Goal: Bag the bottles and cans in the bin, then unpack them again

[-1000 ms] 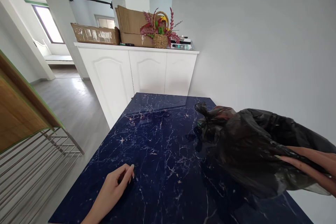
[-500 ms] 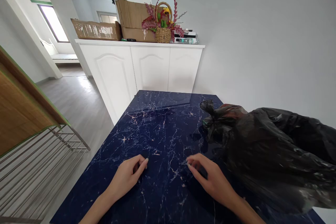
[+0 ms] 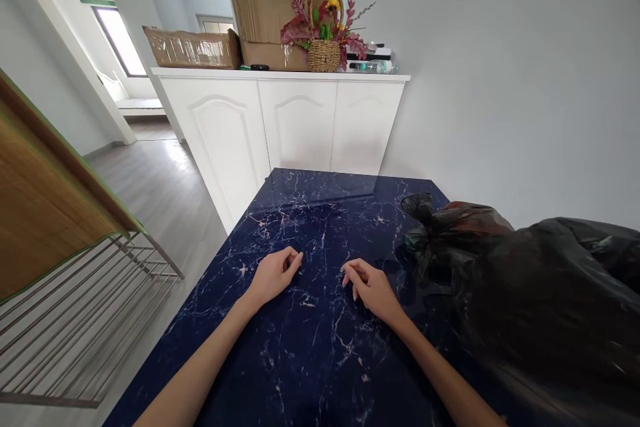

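Note:
My left hand [image 3: 273, 275] is over the middle of a dark blue marble-patterned table [image 3: 310, 353]. Its fingers are curled in toward the thumb, and I see nothing held in them. Facing it, a short gap to the right, is my right hand [image 3: 371, 288], loosely bent with its fingers somewhat apart and nothing in them. The nearest thing to the right hand is a knotted black plastic bag [image 3: 430, 240]; the two are apart. Whether either hand rests on the tabletop or hovers just over it, I cannot tell.
Large black plastic bagging [image 3: 545, 300] covers the table's right side, against a white wall. Beyond the far edge stands a white cabinet [image 3: 300, 127] bearing cardboard boxes [image 3: 193, 50], a flower basket [image 3: 324, 55] and a bottle [image 3: 375, 67]. A metal rack [image 3: 90, 320] stands at left.
Both hands have moved farther forward over the table, and more of the forearms shows. The right hand's fingers have spread a little. The camera view has shifted slightly.

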Available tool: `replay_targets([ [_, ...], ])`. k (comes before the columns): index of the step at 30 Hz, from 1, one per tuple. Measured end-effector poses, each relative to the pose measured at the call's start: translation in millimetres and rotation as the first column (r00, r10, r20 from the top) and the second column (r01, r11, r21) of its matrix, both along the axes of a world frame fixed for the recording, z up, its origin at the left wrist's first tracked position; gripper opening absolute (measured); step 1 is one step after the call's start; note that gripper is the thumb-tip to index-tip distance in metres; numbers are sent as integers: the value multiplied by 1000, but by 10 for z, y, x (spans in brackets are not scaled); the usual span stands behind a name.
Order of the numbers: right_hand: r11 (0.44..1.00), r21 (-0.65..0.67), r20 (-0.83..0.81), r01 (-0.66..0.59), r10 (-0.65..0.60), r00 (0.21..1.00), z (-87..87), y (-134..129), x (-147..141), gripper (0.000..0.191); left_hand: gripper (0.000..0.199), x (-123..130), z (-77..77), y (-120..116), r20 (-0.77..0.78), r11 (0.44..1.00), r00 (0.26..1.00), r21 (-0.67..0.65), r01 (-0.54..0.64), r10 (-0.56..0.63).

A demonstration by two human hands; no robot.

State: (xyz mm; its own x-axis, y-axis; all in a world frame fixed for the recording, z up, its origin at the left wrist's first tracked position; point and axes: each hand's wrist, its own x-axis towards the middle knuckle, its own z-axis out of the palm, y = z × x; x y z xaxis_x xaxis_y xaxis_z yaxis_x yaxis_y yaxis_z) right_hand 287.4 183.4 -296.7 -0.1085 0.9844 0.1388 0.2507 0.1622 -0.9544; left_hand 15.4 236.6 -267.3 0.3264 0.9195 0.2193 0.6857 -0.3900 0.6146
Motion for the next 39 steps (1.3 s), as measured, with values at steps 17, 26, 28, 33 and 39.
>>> replay_targets([
  [17, 1000, 3, -1, 28, -28, 1000, 84, -17, -25, 45, 40, -76, 53, -35, 199, 995, 978, -87, -52, 69],
  [26, 1000, -3, -26, 25, -25, 999, 63, 28, -13, 42, 40, -77, 105, -22, 272, 981, 955, -183, -70, 119],
  [28, 1000, -3, -28, 28, -28, 999, 65, 35, -17, 41, 41, -66, 127, -21, 283, 977, 950, -199, -73, 129],
  [33, 1000, -8, -33, 30, -31, 999, 69, 37, -23, 41, 43, -54, 178, -27, 303, 972, 943, -224, -69, 137],
  [39, 999, -13, -44, 30, -30, 999, 71, 36, -25, 43, 45, -70, 182, -20, 326, 972, 935, -226, -69, 142],
])
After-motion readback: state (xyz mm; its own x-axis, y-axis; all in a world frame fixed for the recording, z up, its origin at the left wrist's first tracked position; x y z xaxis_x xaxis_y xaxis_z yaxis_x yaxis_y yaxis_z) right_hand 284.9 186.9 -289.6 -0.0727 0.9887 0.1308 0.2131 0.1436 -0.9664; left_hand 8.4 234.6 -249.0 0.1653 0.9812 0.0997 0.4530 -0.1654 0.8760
